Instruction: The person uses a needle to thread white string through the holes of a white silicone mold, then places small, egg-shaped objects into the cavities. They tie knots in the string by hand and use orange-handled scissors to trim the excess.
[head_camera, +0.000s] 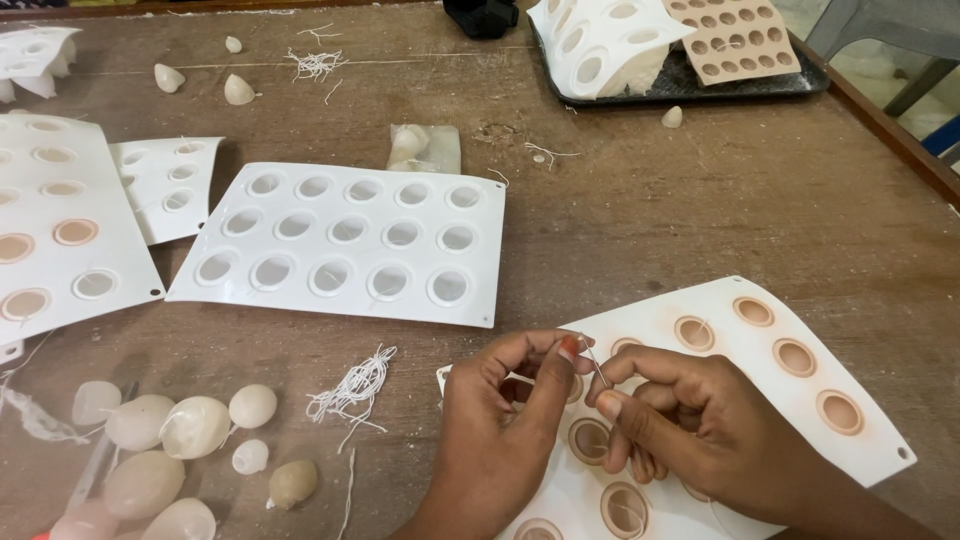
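needle (596, 366), thin and silvery, stood nearly upright between both hands over a white mould sheet (790, 400) with tan-ringed round holes, at the near right of the brown table (700, 210). left hand (500, 420) pinched its top between thumb and forefinger, and right hand (690, 420) closed its fingertips on the lower end. loose white threads (352, 388) and pale cocoons (195, 425) lay to the left, well apart.

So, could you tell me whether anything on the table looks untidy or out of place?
Loose white thread scraps lie scattered on the wooden table, and more threads near the far edge. Nothing looks broken.
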